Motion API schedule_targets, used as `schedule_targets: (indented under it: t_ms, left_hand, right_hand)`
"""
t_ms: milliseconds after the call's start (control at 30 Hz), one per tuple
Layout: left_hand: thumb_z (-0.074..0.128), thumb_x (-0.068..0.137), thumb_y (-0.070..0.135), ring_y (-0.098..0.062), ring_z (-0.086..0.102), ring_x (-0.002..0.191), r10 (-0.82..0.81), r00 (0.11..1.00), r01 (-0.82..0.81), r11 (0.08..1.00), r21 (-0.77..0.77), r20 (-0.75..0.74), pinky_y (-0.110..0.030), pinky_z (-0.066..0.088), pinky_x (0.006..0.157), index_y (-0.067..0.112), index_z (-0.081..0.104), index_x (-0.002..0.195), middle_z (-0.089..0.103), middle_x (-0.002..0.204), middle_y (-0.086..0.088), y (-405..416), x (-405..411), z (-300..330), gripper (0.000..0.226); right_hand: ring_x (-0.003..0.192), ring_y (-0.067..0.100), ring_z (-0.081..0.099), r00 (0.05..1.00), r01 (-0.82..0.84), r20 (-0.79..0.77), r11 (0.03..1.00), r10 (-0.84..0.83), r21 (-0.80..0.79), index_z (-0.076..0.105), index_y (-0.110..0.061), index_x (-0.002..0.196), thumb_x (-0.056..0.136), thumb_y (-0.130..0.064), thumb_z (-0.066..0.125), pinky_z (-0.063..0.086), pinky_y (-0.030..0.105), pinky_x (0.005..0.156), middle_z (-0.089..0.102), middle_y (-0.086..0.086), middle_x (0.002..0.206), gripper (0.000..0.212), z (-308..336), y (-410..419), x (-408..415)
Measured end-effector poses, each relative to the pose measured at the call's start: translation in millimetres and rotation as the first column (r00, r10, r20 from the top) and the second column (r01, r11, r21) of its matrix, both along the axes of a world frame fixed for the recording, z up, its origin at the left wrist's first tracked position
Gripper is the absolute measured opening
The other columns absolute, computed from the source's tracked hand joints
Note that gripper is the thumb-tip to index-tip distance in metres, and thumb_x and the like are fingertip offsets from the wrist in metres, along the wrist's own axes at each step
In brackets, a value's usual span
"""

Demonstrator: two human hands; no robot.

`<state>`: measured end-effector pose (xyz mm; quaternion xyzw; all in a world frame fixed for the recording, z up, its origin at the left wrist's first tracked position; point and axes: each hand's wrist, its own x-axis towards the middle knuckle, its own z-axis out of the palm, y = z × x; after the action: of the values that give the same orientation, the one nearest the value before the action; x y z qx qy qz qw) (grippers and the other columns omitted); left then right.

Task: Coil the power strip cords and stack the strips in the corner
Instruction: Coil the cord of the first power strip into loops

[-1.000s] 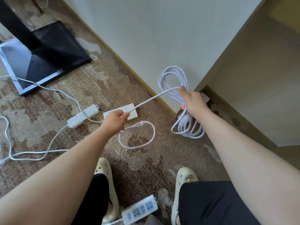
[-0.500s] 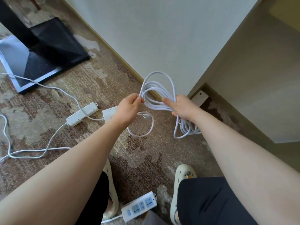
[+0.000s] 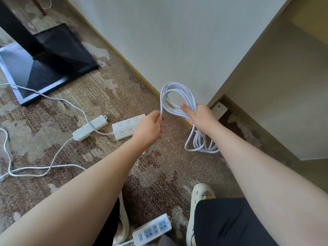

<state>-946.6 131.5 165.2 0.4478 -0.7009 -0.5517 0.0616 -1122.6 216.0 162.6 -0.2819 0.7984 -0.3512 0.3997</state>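
Observation:
My right hand grips a white coiled cord; its loops stand above my fist and hang below it to the carpet. My left hand pinches the same cord at the coil's left side. A white power strip lies in the corner by the wall, partly hidden behind my right hand. Two more white strips lie on the carpet: a wide power strip just left of my left hand and a narrow power strip further left, with loose cords trailing left.
A power strip with blue sockets lies between my feet at the bottom. A black stand base sits at the upper left. The white wall and a beige cabinet side form the corner.
My left hand brought the cord up to the coil in my right hand. The loose loop that lay on the carpet is gone, and the wide strip is uncovered.

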Motion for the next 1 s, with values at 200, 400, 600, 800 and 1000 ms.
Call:
schedule_targets:
  t_ms: [200,400,600,800,1000]
  left_hand:
    - [0.043,0.101,0.024,-0.016,0.065,0.053,-0.098,0.995,0.102,0.979,-0.175,0.034,-0.029,0.050,0.055,0.010,0.060,0.088,0.065,0.066,-0.001,9,-18,0,0.025]
    - [0.054,0.096,0.021,-0.019,0.069,0.062,-0.192,0.981,0.188,0.977,-0.099,-0.038,-0.038,0.058,0.071,0.010,0.066,0.075,0.072,0.069,-0.004,12,-25,-1,0.027]
    - [0.058,0.091,0.018,-0.012,0.067,0.080,-0.348,0.937,0.349,0.933,-0.093,0.024,-0.034,0.053,0.080,0.018,0.072,0.088,0.073,0.081,0.005,20,-17,-4,0.015]
    - [0.056,0.095,0.021,-0.002,0.057,0.058,-0.429,0.898,0.440,0.872,-0.212,0.099,-0.027,0.044,0.059,0.013,0.066,0.074,0.068,0.072,0.004,31,-20,0,0.025]
    - [0.055,0.096,0.020,-0.023,0.065,0.068,-0.416,0.903,0.430,0.880,-0.202,0.109,-0.037,0.054,0.067,0.005,0.064,0.078,0.069,0.072,-0.004,42,-24,-3,0.025]
  right_hand:
    - [0.051,0.015,0.049,0.998,0.004,0.064,0.997,0.001,-0.081,0.058,-0.015,0.077,0.069,-0.065,0.076,0.044,0.029,0.054,0.050,-0.001,0.056,0.054,4,-4,8]
    - [0.042,0.004,0.050,0.993,0.013,0.119,0.987,0.005,-0.157,0.060,-0.020,0.060,0.078,-0.031,0.084,0.042,0.018,0.046,0.054,-0.009,0.045,0.032,6,-6,5]
    - [0.050,0.016,0.039,0.990,0.138,0.024,0.977,-0.136,-0.162,0.054,-0.013,0.067,0.080,-0.025,0.074,0.036,0.029,0.051,0.042,0.004,0.056,0.026,13,-9,-2]
    - [0.050,0.017,0.047,0.987,0.157,0.062,0.976,-0.149,-0.153,0.059,-0.010,0.071,0.083,-0.024,0.070,0.043,0.027,0.050,0.050,0.006,0.058,0.022,12,-5,0]
    - [0.051,0.010,0.062,0.987,0.090,0.140,0.993,-0.079,-0.076,0.068,-0.007,0.071,0.085,-0.018,0.065,0.051,0.023,0.051,0.064,-0.002,0.054,0.018,13,-5,4]
